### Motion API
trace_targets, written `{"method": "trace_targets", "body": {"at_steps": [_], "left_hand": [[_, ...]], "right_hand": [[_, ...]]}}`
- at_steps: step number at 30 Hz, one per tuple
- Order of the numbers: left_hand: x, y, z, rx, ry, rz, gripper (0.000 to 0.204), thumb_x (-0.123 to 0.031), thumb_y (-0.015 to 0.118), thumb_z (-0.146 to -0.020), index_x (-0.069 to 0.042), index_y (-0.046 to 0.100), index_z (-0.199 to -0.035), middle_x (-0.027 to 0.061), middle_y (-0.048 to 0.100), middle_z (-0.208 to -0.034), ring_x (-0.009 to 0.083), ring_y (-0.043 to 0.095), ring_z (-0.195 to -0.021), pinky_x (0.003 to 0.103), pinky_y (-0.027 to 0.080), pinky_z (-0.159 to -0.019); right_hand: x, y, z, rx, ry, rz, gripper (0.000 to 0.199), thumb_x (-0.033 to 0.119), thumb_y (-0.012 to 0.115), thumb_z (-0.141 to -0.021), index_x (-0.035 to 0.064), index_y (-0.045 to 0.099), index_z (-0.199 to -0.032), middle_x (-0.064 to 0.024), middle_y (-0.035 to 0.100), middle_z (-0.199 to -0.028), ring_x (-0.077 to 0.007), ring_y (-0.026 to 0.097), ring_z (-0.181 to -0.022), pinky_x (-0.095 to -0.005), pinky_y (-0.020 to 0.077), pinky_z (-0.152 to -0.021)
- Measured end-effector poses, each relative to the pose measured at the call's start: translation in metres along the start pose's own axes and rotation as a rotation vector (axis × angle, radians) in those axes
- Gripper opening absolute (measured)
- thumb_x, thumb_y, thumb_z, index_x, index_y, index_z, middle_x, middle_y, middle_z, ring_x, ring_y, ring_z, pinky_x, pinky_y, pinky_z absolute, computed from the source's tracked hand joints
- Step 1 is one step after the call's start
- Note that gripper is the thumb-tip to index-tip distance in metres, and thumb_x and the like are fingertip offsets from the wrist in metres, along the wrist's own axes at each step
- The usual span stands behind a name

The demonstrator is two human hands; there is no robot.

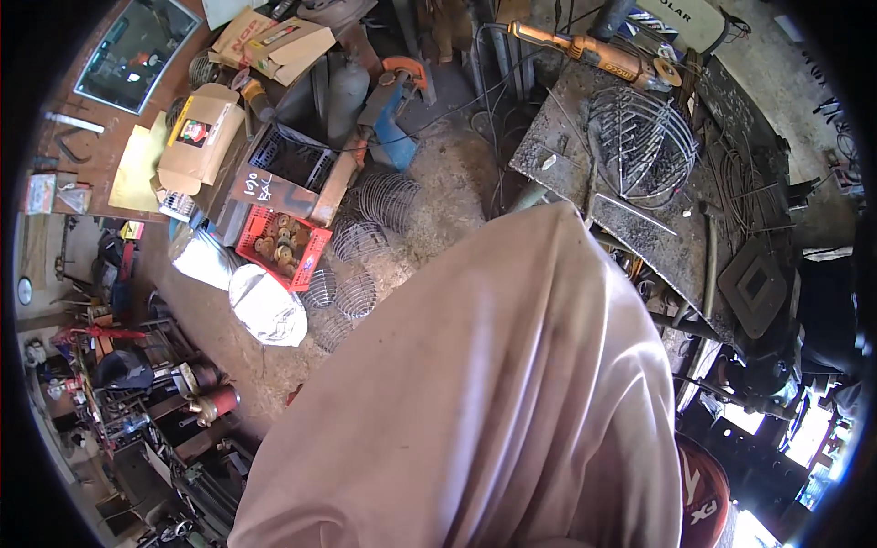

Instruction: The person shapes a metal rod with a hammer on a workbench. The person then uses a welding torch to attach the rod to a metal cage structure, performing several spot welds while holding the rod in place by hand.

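Neither of my hands shows. A large brownish-pink cloth (438,393) fills the lower middle of the view, with long folds on its right side. It may hide my hands and arms; whether it is a garment or a loose sheet I cannot tell. Its peak reaches the front edge of a dark metal worktable (566,128). On that table lie a round metal wire grille (643,146) and an orange angle grinder (594,53) with a disc at its right end. A thin metal rod (637,213) rests just in front of the grille.
Several wire grilles (384,203) lie on the floor at centre left. Beside them stands a red crate (301,236) of round discs. A blue and orange machine (388,119) stands behind. Cardboard boxes (203,137) sit at upper left; tools and scrap (137,365) crowd the left.
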State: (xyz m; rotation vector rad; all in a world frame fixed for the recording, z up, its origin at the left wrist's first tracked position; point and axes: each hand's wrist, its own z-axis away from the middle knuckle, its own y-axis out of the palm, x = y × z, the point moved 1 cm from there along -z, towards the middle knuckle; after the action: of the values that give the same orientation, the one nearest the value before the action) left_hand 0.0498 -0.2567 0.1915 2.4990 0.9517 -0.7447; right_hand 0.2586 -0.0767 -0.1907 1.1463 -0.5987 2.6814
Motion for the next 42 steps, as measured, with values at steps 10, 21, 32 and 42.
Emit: {"method": "trace_targets", "body": {"at_steps": [10, 21, 32, 42], "left_hand": [[0.000, -0.001, 0.002, 0.019, -0.021, 0.011, 0.021, -0.024, 0.069, -0.096, -0.003, 0.071, -0.098, 0.0144, 0.068, -0.095, 0.0342, 0.067, -0.095, 0.044, 0.053, -0.083], [-0.002, -0.007, 0.015, 0.032, -0.001, 0.092, 0.020, -0.023, 0.069, -0.096, -0.003, 0.072, -0.098, 0.0144, 0.068, -0.096, 0.0342, 0.067, -0.095, 0.044, 0.053, -0.083], [0.000, -0.001, 0.009, 0.035, 0.004, 0.114, 0.019, -0.022, 0.069, -0.096, -0.003, 0.072, -0.099, 0.0144, 0.069, -0.096, 0.0341, 0.067, -0.095, 0.044, 0.053, -0.083], [0.007, -0.013, 0.010, 0.007, 0.001, 0.140, 0.018, -0.021, 0.069, -0.095, -0.003, 0.072, -0.099, 0.0143, 0.069, -0.096, 0.0341, 0.067, -0.095, 0.044, 0.053, -0.083]], "right_hand": [[0.005, 0.001, 0.004, -0.005, -0.010, 0.054, 0.037, 0.026, 0.063, -0.100, -0.0005, 0.074, -0.125, -0.0113, 0.077, -0.108, -0.0189, 0.068, -0.093, -0.0338, 0.0535, -0.085], [-0.001, 0.000, 0.016, -0.037, -0.064, 0.067, 0.040, 0.028, 0.064, -0.099, -0.0004, 0.074, -0.125, -0.0127, 0.077, -0.107, -0.0201, 0.070, -0.093, -0.0345, 0.0539, -0.083], [0.019, 0.008, 0.023, -0.055, -0.007, -0.039, 0.037, 0.028, 0.064, -0.101, 0.0008, 0.075, -0.124, -0.0058, 0.073, -0.092, -0.0143, 0.063, -0.079, -0.0325, 0.0510, -0.071], [0.019, 0.003, 0.009, -0.095, 0.012, 0.032, 0.040, 0.031, 0.064, -0.100, 0.0021, 0.075, -0.125, -0.0090, 0.075, -0.095, -0.0174, 0.067, -0.082, -0.0344, 0.0531, -0.075]]}}
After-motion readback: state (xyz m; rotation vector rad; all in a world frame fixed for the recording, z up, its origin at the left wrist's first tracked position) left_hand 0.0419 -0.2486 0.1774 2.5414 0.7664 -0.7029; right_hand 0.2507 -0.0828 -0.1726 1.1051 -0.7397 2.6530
